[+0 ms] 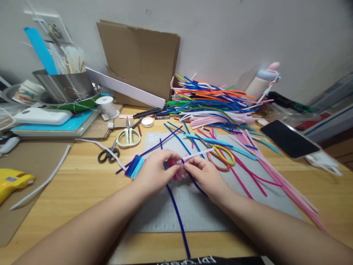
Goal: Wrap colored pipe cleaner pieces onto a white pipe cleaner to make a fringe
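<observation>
Pink pipe-cleaner bundle (pixel 178 171) sits between the person's two hands, just above the grey mat (pixel 193 217) at the middle of the wooden table (pixel 77 184). The left hand (pixel 154 172) is closed on its left side, fingers curled into a pinch. The right hand (pixel 206 176) is pinched shut on the near end of a white stem (pixel 197 154), which runs up and to the right from the bundle. A dark blue stem (pixel 178 213) leaves the same spot and trails down across the mat toward the person. A ring of blue coils (pixel 135 166) lies against the outer side of the left hand.

Fingers hide most of the bundle, so how firmly it is held cannot be told. The likeliest trouble is a slackened pinch — the wire core would probably spring back and the white stem would come loose. The long blue stem passes between the forearms, and a dragging arm could tug the bundle out of line. Cut ends may carry bare wire that pricks a fingertip. Yellow-handled scissors (pixel 222 156) lie just beyond the right hand — a wide turn of the wrist could knock them into the loose stems.
</observation>
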`<action>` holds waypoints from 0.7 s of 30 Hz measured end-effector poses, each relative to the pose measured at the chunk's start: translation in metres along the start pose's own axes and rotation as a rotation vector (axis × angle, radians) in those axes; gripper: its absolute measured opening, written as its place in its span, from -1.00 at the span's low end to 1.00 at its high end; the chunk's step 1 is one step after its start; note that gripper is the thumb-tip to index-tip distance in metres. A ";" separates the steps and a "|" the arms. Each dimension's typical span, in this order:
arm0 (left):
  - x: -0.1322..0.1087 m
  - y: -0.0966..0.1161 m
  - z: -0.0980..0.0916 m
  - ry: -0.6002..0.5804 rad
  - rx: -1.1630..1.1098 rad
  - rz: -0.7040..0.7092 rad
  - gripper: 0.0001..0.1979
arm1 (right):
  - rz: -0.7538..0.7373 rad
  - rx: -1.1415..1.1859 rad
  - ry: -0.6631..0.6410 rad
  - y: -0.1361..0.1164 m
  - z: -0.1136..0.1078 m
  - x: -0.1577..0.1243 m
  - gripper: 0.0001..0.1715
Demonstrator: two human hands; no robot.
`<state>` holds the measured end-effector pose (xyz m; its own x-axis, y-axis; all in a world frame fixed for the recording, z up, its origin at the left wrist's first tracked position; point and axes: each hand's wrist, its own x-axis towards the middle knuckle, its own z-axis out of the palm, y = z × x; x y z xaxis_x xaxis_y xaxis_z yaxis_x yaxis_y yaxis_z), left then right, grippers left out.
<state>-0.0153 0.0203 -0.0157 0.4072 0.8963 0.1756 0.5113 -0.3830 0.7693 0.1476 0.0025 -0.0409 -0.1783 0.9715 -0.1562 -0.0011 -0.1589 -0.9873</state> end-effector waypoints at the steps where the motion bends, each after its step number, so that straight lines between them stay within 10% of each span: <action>1: -0.002 0.001 0.001 0.017 0.069 0.034 -0.85 | -0.005 -0.009 -0.002 0.001 0.000 0.001 -0.78; 7: -0.012 0.008 0.008 0.056 0.344 0.128 -0.74 | -0.020 -0.047 -0.009 0.003 -0.001 0.002 -0.80; 21: -0.001 0.002 -0.004 0.082 0.056 -0.059 -0.89 | -0.106 0.018 -0.010 0.001 0.002 -0.002 -0.85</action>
<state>-0.0172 0.0194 -0.0119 0.3136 0.9319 0.1826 0.5750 -0.3393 0.7445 0.1455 0.0001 -0.0419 -0.1863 0.9812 -0.0501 -0.0382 -0.0582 -0.9976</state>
